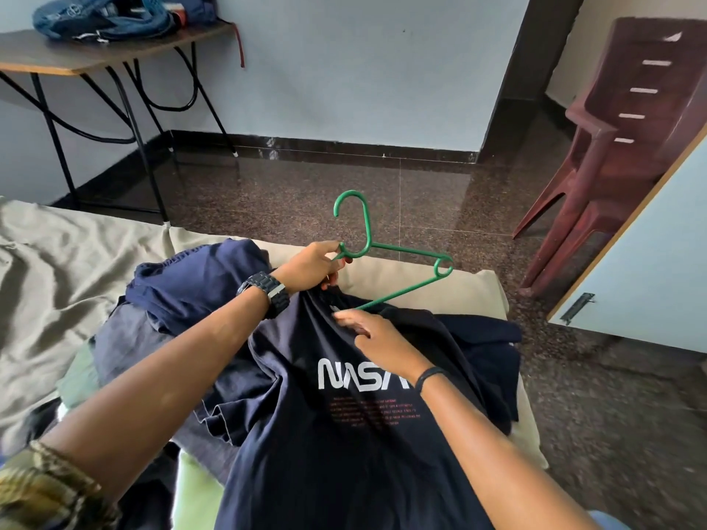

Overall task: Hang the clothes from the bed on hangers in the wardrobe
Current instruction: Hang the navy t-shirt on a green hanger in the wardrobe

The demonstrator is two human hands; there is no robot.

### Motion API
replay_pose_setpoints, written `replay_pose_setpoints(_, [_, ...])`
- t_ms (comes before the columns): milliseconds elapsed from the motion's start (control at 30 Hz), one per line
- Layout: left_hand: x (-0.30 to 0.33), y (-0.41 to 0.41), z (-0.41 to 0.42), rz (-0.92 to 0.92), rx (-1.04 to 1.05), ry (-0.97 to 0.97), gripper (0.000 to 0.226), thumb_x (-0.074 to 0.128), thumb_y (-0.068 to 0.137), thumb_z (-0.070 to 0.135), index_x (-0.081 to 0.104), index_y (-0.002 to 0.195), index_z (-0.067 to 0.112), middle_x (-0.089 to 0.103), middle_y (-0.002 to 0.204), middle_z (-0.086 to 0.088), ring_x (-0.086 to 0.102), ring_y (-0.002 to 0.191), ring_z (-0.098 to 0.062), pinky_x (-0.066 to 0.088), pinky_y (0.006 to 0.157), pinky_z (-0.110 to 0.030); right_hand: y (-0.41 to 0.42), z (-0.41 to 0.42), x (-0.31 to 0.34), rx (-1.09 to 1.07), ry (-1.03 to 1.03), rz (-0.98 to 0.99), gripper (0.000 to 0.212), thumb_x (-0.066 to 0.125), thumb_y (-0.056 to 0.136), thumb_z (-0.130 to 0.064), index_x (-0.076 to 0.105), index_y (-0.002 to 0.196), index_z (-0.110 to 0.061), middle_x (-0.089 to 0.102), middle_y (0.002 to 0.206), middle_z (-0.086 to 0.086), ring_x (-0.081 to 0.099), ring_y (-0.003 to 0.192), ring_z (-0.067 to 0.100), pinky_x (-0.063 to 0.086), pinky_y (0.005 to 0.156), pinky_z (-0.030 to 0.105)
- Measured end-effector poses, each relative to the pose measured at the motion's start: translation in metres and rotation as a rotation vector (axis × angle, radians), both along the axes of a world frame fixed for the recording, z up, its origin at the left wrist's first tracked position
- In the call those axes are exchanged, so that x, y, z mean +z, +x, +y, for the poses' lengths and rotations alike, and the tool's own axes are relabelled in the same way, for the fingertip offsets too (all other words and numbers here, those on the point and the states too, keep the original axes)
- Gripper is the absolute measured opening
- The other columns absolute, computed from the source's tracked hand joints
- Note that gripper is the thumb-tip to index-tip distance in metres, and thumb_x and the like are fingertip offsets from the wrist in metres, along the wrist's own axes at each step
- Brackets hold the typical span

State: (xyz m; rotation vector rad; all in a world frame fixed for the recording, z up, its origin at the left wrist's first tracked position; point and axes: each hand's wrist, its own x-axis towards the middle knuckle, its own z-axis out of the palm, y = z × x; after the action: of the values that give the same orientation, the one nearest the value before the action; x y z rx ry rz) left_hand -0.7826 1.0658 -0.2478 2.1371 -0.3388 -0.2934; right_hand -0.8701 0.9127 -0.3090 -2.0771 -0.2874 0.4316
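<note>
A navy T-shirt point(344, 434) fills the foreground, its chest printed with "NASA" in large white letters above several lines of small red type too fine to read. Two bare forearms reach over it. The left hand point(310, 267), a dark link watch point(266, 294) on its wrist, has its grip closed around one green plastic hanger point(386, 262) just below the hook while also bunching the shirt's collar. The right hand point(377, 338), a thin black band point(430, 376) at its wrist, pinches the fabric near the neckline, beside the point where the hanger's lower arm slides into the shirt. The hanger's hook stands upright above the collar; its far shoulder loop juts clear to the right.

The shirt lies on top of a heap of clothes point(183, 300) on the bed point(76, 262), among them another navy garment and a grey one, with pale green fabric at the heap's lower edge. The bed wears a rumpled beige sheet.

Beyond, on a speckled dark floor point(325, 185), stand one folding bench point(95, 51) carrying a blue bag point(103, 17) and a stack of maroon plastic chairs point(612, 147). A pale door point(650, 281) with a metal latch edges in at right.
</note>
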Motion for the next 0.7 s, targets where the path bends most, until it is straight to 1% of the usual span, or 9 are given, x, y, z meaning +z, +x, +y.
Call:
replay_pose_setpoints(100, [-0.003,0.002,0.003,0.04,0.012,-0.052,0.017,0.046,0.099,0.011,0.057,0.105,-0.001,0.037,0.055,-0.001,0.033,0.036,-0.002,0.032,0.042,-0.014,0.006,0.005,0.002,0.063,-0.092,0.12,0.056,0.043,0.088,-0.002,0.045,0.14,-0.023,0.053,0.131,0.0,0.05,0.12,0.012,0.038,0.094,0.021])
replay_pose_setpoints(133, [-0.004,0.001,0.004,0.053,0.014,-0.069,0.017,0.046,0.099,0.014,0.059,0.102,0.002,0.034,0.055,0.0,0.032,0.038,-0.003,0.031,0.042,-0.015,0.009,0.002,0.002,0.093,-0.151,0.153,0.047,0.047,0.088,-0.008,0.051,0.132,-0.024,0.057,0.123,-0.001,0.054,0.109,0.013,0.041,0.086,0.022])
replay_pose_setpoints(200, [-0.003,-0.001,0.004,0.05,0.018,-0.086,0.021,0.047,0.1,0.021,0.061,0.093,0.007,0.03,0.056,0.001,0.029,0.042,-0.006,0.029,0.041,-0.016,0.013,-0.008,0.002,0.174,-0.378,0.182,0.01,0.053,0.087,-0.02,0.056,0.096,-0.023,0.06,0.097,-0.002,0.055,0.085,0.016,0.041,0.07,0.024])
replay_pose_setpoints(233, [-0.003,-0.001,0.006,0.045,0.021,-0.094,0.023,0.047,0.1,0.023,0.062,0.089,0.01,0.029,0.056,0.001,0.028,0.042,-0.006,0.028,0.041,-0.016,0.015,-0.015,0.003,0.217,-0.514,0.181,0.008,0.055,0.088,-0.027,0.052,0.089,-0.02,0.057,0.094,0.0,0.055,0.085,0.018,0.04,0.071,0.026])
replay_pose_setpoints(300, [-0.004,0.0,0.009,0.033,0.031,-0.089,0.025,0.047,0.1,0.025,0.061,0.083,0.014,0.029,0.055,0.0,0.027,0.041,-0.007,0.028,0.04,-0.017,0.018,-0.033,0.001,0.254,-0.722,0.184,0.026,0.056,0.087,-0.039,0.054,0.098,-0.015,0.056,0.104,0.005,0.056,0.101,0.025,0.04,0.084,0.034])
replay_pose_setpoints(367, [-0.005,0.002,0.013,-0.007,0.041,-0.011,0.028,0.046,0.1,0.027,0.059,0.078,0.017,0.033,0.054,-0.002,0.032,0.041,-0.012,0.032,0.043,-0.023,0.02,-0.059,0.001,0.182,-0.705,0.179,0.035,0.058,0.084,-0.04,0.064,0.108,-0.015,0.063,0.114,0.005,0.057,0.109,0.026,0.045,0.092,0.035])
replay_pose_setpoints(433, [-0.007,0.005,0.017,-0.048,0.073,0.097,0.032,0.045,0.1,0.029,0.054,0.071,0.017,0.042,0.055,-0.004,0.04,0.043,-0.016,0.035,0.049,-0.027,0.02,-0.087,0.003,0.074,-0.608,0.143,0.028,0.061,0.084,-0.037,0.07,0.106,-0.022,0.066,0.113,0.001,0.059,0.107,0.02,0.047,0.09,0.032])
replay_pose_setpoints(600, [-0.006,0.004,0.016,0.001,0.076,0.101,0.036,0.044,0.1,0.025,0.045,0.066,0.014,0.041,0.05,0.001,0.048,0.042,-0.008,0.049,0.072,-0.04,0.018,-0.132,0.006,-0.147,-0.489,0.027,0.029,0.066,0.086,-0.027,0.07,0.115,-0.025,0.054,0.109,-0.012,0.052,0.111,0.01,0.04,0.101,0.029])
replay_pose_setpoints(700, [-0.002,0.003,0.015,-0.003,0.03,0.164,0.039,0.043,0.1,0.027,0.043,0.063,0.015,0.044,0.04,0.007,0.055,0.055,-0.02,0.045,0.07,-0.036,0.022,-0.141,0.007,-0.184,-0.471,-0.017,0.028,0.066,0.086,-0.022,0.071,0.113,-0.025,0.059,0.109,-0.012,0.056,0.11,0.011,0.042,0.1,0.028])
